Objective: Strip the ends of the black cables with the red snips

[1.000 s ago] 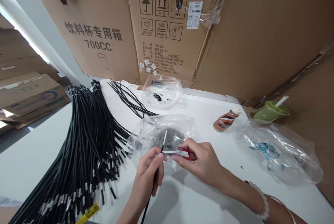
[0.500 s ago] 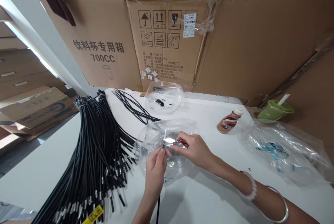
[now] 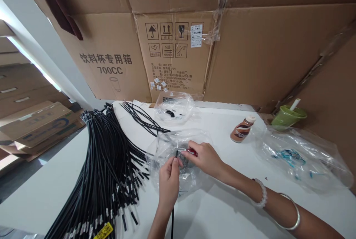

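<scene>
My left hand (image 3: 169,179) is closed on a black cable (image 3: 172,220), whose end sticks up between thumb and fingers while the rest hangs down toward the table's front. In my right hand (image 3: 205,158) is a small red-handled knife (image 3: 191,152), its thin blade pointing left close to the cable's end. Whether the blade touches the cable I cannot tell. Both hands are over a clear plastic bag (image 3: 194,183) with small grey pieces (image 3: 183,165) inside. Left of the hands lies a thick bundle of black cables (image 3: 102,161) with silvery bands near many ends.
Another clear bag (image 3: 186,105) with small black pieces lies at the back. A brown bottle (image 3: 241,130), a green cup (image 3: 287,117) and a bag with blue strands (image 3: 314,157) are on the right. Tall cardboard (image 3: 267,53) borders the white table (image 3: 217,209). Loose cables (image 3: 141,118) extend behind the bundle.
The knife has turned, so its broad shiny blade now appears as a thin line. More of the cable's end shows above my left fingers. The camera view has tilted up slightly.
</scene>
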Demonstrator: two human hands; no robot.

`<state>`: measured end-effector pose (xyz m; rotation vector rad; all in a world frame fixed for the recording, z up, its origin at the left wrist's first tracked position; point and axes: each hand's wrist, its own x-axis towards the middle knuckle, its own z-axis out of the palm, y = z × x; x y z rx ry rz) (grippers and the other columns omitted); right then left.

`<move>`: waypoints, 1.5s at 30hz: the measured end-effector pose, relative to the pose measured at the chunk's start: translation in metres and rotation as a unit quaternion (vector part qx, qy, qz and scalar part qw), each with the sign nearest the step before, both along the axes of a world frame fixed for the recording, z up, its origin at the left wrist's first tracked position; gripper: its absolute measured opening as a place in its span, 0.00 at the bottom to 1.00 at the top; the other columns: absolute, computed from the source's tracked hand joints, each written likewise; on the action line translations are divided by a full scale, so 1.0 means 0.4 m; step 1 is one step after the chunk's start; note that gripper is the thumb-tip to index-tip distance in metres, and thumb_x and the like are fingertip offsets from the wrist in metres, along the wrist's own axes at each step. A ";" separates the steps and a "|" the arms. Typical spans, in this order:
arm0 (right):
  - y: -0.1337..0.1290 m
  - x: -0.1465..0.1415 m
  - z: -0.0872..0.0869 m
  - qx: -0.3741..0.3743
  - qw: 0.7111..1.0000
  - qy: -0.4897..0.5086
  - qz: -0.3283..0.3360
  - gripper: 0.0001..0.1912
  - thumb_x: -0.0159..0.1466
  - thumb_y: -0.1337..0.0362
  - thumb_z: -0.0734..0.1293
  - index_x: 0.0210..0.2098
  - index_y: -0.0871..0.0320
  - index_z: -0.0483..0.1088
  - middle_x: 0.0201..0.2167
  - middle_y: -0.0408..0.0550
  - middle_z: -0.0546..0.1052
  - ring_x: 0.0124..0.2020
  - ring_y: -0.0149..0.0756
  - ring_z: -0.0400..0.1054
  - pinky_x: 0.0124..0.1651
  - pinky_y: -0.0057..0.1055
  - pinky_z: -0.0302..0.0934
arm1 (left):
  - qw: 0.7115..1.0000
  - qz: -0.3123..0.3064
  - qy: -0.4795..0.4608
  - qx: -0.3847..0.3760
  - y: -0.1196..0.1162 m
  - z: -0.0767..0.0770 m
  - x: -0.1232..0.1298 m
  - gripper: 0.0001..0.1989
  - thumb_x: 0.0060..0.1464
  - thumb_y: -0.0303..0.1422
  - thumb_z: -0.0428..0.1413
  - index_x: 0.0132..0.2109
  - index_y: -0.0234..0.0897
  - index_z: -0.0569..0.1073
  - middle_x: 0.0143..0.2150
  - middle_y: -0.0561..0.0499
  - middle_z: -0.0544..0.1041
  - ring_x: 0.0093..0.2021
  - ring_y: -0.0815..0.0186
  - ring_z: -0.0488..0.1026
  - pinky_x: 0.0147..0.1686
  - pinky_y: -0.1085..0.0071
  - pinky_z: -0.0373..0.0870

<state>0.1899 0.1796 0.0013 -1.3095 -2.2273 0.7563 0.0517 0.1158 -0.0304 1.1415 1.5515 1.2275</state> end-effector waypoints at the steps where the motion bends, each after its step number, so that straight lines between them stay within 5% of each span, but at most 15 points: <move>1: 0.006 -0.001 -0.004 0.000 1.000 -0.006 -0.003 0.18 0.66 0.52 0.61 0.26 0.56 0.59 0.19 0.37 0.63 0.21 0.28 0.51 0.28 0.27 0.44 | 1.000 -0.001 0.031 -0.003 0.004 0.000 -0.002 0.17 0.59 0.43 0.44 0.27 0.38 0.64 0.19 0.59 0.52 0.20 0.71 0.49 0.22 0.73 0.46; 9: 0.033 0.009 -0.024 -0.037 0.998 -0.007 -0.059 0.20 0.62 0.48 0.63 0.26 0.56 0.55 0.19 0.37 0.62 0.22 0.29 0.54 0.28 0.26 0.44 | 0.955 0.008 0.288 -0.064 0.035 0.015 -0.009 0.14 0.60 0.31 0.46 0.33 0.38 0.76 0.28 0.46 0.77 0.28 0.61 0.67 0.29 0.70 0.47; 23: 0.033 -0.004 -0.046 -0.073 0.996 -0.016 -0.039 0.19 0.62 0.53 0.64 0.23 0.56 0.56 0.18 0.38 0.62 0.22 0.29 0.54 0.26 0.28 0.43 | 0.902 -0.006 0.428 -0.063 0.006 0.020 0.004 0.15 0.62 0.32 0.47 0.35 0.36 0.77 0.28 0.42 0.79 0.27 0.58 0.72 0.26 0.70 0.41; 28: 0.038 0.021 -0.027 -0.059 0.995 -0.018 -0.079 0.18 0.63 0.52 0.63 0.25 0.56 0.55 0.19 0.39 0.63 0.23 0.30 0.54 0.28 0.28 0.43 | 0.912 0.003 0.408 -0.045 -0.009 0.016 0.000 0.14 0.61 0.32 0.47 0.38 0.39 0.78 0.27 0.44 0.78 0.26 0.60 0.69 0.26 0.71 0.42; 35: -0.012 0.007 -0.023 -0.071 0.996 0.004 -0.050 0.20 0.61 0.49 0.65 0.25 0.56 0.57 0.19 0.37 0.63 0.22 0.29 0.54 0.26 0.27 0.44 | 0.944 0.039 0.328 -0.013 -0.024 0.027 0.000 0.11 0.57 0.32 0.51 0.32 0.39 0.78 0.20 0.49 0.69 0.21 0.66 0.58 0.26 0.71 0.41; 39: 0.000 0.020 -0.010 -0.042 0.996 0.027 -0.069 0.18 0.62 0.52 0.64 0.24 0.56 0.56 0.18 0.37 0.61 0.21 0.29 0.52 0.27 0.28 0.42 | 0.974 0.025 0.227 0.008 -0.036 0.045 -0.006 0.11 0.55 0.35 0.51 0.33 0.40 0.79 0.18 0.53 0.65 0.20 0.68 0.56 0.26 0.71 0.45; 45: -0.038 0.049 -0.007 -0.027 0.991 0.106 -0.082 0.21 0.62 0.44 0.62 0.28 0.55 0.55 0.19 0.35 0.60 0.22 0.28 0.54 0.27 0.26 0.47 | 0.999 -0.036 -0.019 -0.016 -0.023 0.029 -0.027 0.21 0.52 0.50 0.49 0.31 0.36 0.73 0.14 0.61 0.51 0.15 0.73 0.47 0.19 0.74 0.43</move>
